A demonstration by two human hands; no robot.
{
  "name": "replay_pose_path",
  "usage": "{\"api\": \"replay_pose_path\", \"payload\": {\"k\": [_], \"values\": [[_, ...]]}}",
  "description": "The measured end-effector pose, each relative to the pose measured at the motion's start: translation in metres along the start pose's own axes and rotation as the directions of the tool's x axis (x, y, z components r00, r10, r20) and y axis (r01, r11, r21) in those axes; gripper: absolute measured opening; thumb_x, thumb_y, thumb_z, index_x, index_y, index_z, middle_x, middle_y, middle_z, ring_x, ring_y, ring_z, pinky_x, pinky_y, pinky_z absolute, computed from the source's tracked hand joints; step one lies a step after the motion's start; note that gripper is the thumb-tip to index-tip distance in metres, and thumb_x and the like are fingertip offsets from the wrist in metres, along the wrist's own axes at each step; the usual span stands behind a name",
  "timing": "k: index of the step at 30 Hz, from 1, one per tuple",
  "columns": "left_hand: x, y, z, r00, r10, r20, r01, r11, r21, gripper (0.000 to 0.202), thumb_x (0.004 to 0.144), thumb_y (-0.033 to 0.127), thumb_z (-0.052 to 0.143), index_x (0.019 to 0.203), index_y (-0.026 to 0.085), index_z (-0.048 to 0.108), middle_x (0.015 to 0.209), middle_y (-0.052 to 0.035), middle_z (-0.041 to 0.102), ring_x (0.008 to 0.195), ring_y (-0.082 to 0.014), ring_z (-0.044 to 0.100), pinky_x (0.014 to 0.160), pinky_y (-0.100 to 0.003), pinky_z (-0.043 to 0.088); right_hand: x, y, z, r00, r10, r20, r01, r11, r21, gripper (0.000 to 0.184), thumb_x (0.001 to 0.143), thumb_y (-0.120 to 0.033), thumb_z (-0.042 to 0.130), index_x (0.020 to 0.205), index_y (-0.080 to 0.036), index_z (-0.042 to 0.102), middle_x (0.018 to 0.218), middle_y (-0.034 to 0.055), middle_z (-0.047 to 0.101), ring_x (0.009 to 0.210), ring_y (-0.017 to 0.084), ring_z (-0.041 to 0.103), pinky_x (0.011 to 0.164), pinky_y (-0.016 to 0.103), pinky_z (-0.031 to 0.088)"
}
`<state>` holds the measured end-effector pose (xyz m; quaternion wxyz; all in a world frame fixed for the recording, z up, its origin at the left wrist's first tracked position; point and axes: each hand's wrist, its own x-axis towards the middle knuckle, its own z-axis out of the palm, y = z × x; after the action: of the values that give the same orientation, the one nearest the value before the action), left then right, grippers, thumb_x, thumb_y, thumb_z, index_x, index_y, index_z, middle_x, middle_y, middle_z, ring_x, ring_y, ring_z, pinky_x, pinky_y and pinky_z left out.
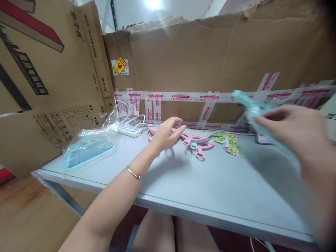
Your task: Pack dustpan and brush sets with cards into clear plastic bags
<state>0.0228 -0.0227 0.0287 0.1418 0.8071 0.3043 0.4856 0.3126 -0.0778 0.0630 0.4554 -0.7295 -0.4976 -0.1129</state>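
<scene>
My left hand reaches out over the grey table, fingers curved and apart, hovering just above a pile of pink brush and dustpan pieces. Nothing is in it. My right hand, blurred by motion at the right, is closed on a teal plastic handle piece raised above the table. A white-bristled brush lies among the pink pieces.
A bagged teal dustpan set lies at the table's left end. A white power strip sits near the back. Colourful paper labels lie right of the pink pile. Taped cardboard walls enclose the back and left.
</scene>
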Motion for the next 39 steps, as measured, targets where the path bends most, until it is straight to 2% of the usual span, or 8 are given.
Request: {"api": "replay_pose_path", "payload": {"k": [4, 10, 13, 17, 23, 28, 32, 39], "values": [[-0.002, 0.004, 0.015, 0.887, -0.408, 0.214, 0.453, 0.685, -0.571, 0.048, 0.077, 0.048, 0.059, 0.114, 0.021, 0.044, 0.104, -0.0088, 0.059, 0.084, -0.0188, 0.063, 0.07, -0.033, 0.053, -0.05, -0.093, 0.039, 0.912, -0.378, 0.158, 0.317, 0.896, 0.311, 0.01, 0.07, -0.022, 0.06, 0.062, -0.021, 0.054, 0.065, 0.0028, 0.062, 0.06, 0.017, 0.057, 0.06, 0.03, 0.042], [-0.003, -0.002, 0.023, 0.712, -0.693, 0.116, 0.576, 0.482, -0.66, 0.031, 0.072, 0.039, 0.067, 0.081, 0.019, 0.046, 0.068, 0.0037, 0.052, 0.054, -0.0095, 0.055, 0.053, -0.026, 0.051, -0.089, -0.095, 0.093, 0.669, -0.729, 0.146, 0.576, 0.633, 0.518, 0.011, 0.082, -0.023, 0.049, 0.072, -0.023, 0.054, 0.074, 0.0046, 0.06, 0.07, 0.021, 0.057, 0.064, 0.034, 0.045], [-0.003, -0.005, 0.023, 0.713, -0.696, 0.082, 0.577, 0.516, -0.633, 0.027, 0.074, 0.039, 0.064, 0.083, 0.019, 0.049, 0.071, 0.0021, 0.056, 0.057, -0.0109, 0.057, 0.051, -0.026, 0.051, -0.08, -0.078, 0.09, 0.774, -0.626, 0.095, 0.456, 0.656, 0.602, 0.014, 0.085, -0.033, 0.05, 0.078, -0.023, 0.056, 0.08, 0.0041, 0.061, 0.076, 0.019, 0.057, 0.071, 0.034, 0.046], [-0.001, -0.008, 0.022, 0.717, -0.696, 0.027, 0.53, 0.519, -0.671, 0.03, 0.075, 0.045, 0.063, 0.084, 0.018, 0.053, 0.084, -0.0018, 0.062, 0.071, -0.0143, 0.062, 0.057, -0.029, 0.055, -0.059, -0.061, 0.094, 0.984, -0.082, 0.159, -0.031, 0.798, 0.602, 0.022, 0.079, -0.039, 0.055, 0.093, -0.022, 0.053, 0.099, 0.0055, 0.059, 0.088, 0.018, 0.057, 0.078, 0.033, 0.047], [0.0, -0.011, 0.019, 0.739, -0.673, -0.029, 0.484, 0.562, -0.671, 0.032, 0.076, 0.046, 0.061, 0.088, 0.017, 0.057, 0.086, -0.0021, 0.063, 0.076, -0.0142, 0.062, 0.063, -0.028, 0.054, -0.023, -0.023, 0.101, 0.854, 0.149, 0.498, -0.398, 0.805, 0.44, 0.019, 0.062, -0.022, 0.068, 0.075, -0.018, 0.054, 0.071, 0.0071, 0.062, 0.065, 0.023, 0.061, 0.058, 0.037, 0.049], [0.0, -0.01, 0.018, 0.733, -0.679, -0.035, 0.485, 0.558, -0.673, 0.034, 0.075, 0.049, 0.061, 0.087, 0.017, 0.057, 0.088, -0.003, 0.063, 0.081, -0.0147, 0.062, 0.068, -0.028, 0.054, 0.002, 0.01, 0.069, 0.925, 0.302, 0.23, -0.368, 0.86, 0.353, 0.03, 0.055, -0.019, 0.072, 0.074, -0.02, 0.049, 0.098, 0.018, 0.057, 0.102, 0.035, 0.051, 0.08, 0.047, 0.041], [-0.001, -0.006, 0.021, 0.728, -0.685, 0.021, 0.514, 0.525, -0.678, 0.038, 0.073, 0.055, 0.06, 0.089, 0.02, 0.057, 0.089, -0.002, 0.064, 0.079, -0.016, 0.063, 0.062, -0.03, 0.056, -0.01, -0.011, 0.072, 0.956, 0.128, 0.262, -0.246, 0.838, 0.488, 0.021, 0.065, -0.035, 0.068, 0.074, -0.02, 0.057, 0.093, 0.008, 0.061, 0.094, 0.023, 0.053, 0.079, 0.035, 0.042], [-0.004, 0.001, 0.012, 0.824, -0.546, 0.151, 0.495, 0.567, -0.658, 0.044, 0.067, 0.054, 0.067, 0.094, 0.021, 0.06, 0.095, -0.0036, 0.067, 0.081, -0.0163, 0.065, 0.068, -0.028, 0.055, -0.035, -0.037, 0.092, 0.776, -0.058, 0.628, -0.484, 0.582, 0.653, 0.025, 0.064, -0.041, 0.07, 0.065, -0.019, 0.058, 0.055, -0.0005, 0.054, 0.044, 0.01, 0.044, 0.039, 0.022, 0.033]]}}
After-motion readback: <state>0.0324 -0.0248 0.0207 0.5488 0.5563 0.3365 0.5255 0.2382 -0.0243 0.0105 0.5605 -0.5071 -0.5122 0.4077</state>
